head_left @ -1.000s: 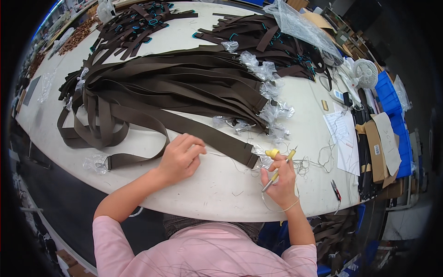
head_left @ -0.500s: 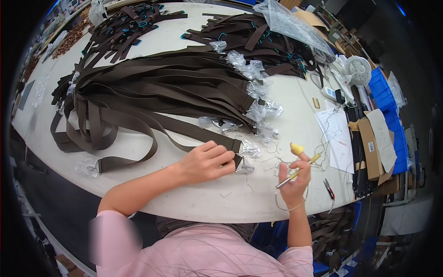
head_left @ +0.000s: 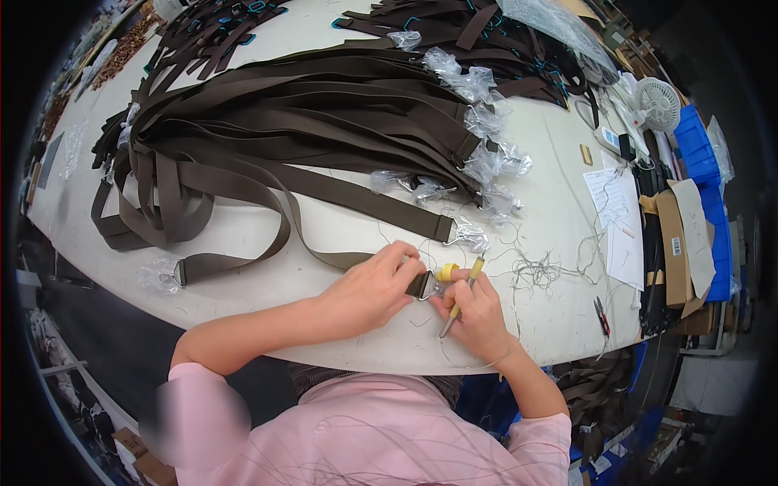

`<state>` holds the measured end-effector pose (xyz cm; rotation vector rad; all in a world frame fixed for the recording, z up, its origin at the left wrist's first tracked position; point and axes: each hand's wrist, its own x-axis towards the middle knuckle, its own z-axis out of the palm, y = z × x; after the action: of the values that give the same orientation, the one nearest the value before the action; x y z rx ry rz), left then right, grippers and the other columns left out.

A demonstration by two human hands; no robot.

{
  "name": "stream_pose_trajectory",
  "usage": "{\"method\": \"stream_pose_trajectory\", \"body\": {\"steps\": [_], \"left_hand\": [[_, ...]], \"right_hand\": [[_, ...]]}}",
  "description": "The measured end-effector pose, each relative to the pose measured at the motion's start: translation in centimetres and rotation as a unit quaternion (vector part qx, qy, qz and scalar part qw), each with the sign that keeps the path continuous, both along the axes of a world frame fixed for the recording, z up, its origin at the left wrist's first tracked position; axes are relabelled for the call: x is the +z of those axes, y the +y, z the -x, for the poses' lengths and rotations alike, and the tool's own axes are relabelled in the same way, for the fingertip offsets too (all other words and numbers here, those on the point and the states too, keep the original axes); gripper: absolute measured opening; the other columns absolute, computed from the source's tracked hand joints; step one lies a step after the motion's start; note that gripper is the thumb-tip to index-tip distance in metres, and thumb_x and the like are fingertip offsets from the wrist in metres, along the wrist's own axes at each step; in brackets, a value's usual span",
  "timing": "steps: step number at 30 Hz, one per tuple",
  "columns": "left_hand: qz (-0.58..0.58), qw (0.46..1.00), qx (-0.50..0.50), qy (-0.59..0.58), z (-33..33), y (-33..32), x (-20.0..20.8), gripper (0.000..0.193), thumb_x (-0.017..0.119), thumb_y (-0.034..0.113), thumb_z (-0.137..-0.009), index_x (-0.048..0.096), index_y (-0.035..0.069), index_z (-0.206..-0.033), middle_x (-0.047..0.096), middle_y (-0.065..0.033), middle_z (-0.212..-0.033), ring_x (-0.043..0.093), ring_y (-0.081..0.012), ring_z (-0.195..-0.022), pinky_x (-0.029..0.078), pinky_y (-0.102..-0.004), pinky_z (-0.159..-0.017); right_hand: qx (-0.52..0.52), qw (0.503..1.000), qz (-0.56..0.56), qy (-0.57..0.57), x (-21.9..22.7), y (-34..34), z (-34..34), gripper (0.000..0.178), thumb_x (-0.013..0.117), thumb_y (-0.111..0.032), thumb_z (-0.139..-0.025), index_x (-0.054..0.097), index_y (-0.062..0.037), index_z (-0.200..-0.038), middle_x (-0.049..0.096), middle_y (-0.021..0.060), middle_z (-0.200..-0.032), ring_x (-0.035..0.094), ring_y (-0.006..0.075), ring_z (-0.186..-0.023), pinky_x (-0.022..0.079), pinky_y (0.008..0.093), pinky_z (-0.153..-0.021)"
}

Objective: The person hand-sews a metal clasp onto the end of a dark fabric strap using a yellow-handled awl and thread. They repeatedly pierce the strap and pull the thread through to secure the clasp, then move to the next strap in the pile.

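Observation:
My left hand [head_left: 369, 292] is closed around the end of a dark brown webbing strap [head_left: 344, 259], near the table's front edge. A metal ring [head_left: 426, 285] with clear plastic wrap sticks out past its fingers. Right beside it, my right hand [head_left: 480, 320] holds a slim yellow-handled tool [head_left: 463, 296] with a metal tip pointing down toward the wrist. A yellow finger cover [head_left: 446, 272] sits on one of its fingers, close to the ring. Another strap end [head_left: 442, 228] with a wrapped metal ring lies just beyond both hands.
A large bundle of brown straps [head_left: 308, 105] with plastic-wrapped ends covers the middle of the table [head_left: 381, 340]. Loose thread [head_left: 539, 271], paper sheets [head_left: 616, 215], red-handled snips [head_left: 601, 316] and a small white fan [head_left: 657, 105] lie or stand to the right, beside blue bins [head_left: 703, 162].
My right hand has swung left with the tool, from open table to the strap end. The view has shifted slightly. My left hand still grips the strap.

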<state>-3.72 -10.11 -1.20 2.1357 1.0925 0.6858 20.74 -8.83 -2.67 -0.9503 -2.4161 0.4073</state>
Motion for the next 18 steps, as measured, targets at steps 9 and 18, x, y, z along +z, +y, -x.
{"method": "stream_pose_trajectory", "body": {"steps": [9,18], "left_hand": [[0.081,0.996,0.009,0.027,3.4,1.5,-0.3,0.047,0.081,0.016,-0.085,0.058,0.01,-0.126,0.054,-0.0112,-0.117,0.065,-0.0304,-0.091,0.054,-0.0414,-0.082],[0.174,0.982,-0.028,0.074,4.9,1.7,1.7,0.033,0.078,0.031,-0.089,0.07,0.019,-0.119,0.061,-0.0076,-0.097,0.067,-0.0277,-0.088,0.05,-0.0401,-0.075]], "right_hand": [[0.052,0.994,-0.095,0.025,1.2,4.4,1.0,0.029,0.076,0.003,-0.069,0.055,-0.0057,-0.087,0.065,0.0146,-0.101,0.062,0.0313,-0.094,0.05,0.0412,-0.08],[0.165,0.982,0.045,-0.086,3.1,6.6,3.2,0.031,0.07,0.005,-0.069,0.051,-0.0088,-0.088,0.055,0.0064,-0.078,0.057,0.0276,-0.081,0.046,0.0374,-0.071]]}}
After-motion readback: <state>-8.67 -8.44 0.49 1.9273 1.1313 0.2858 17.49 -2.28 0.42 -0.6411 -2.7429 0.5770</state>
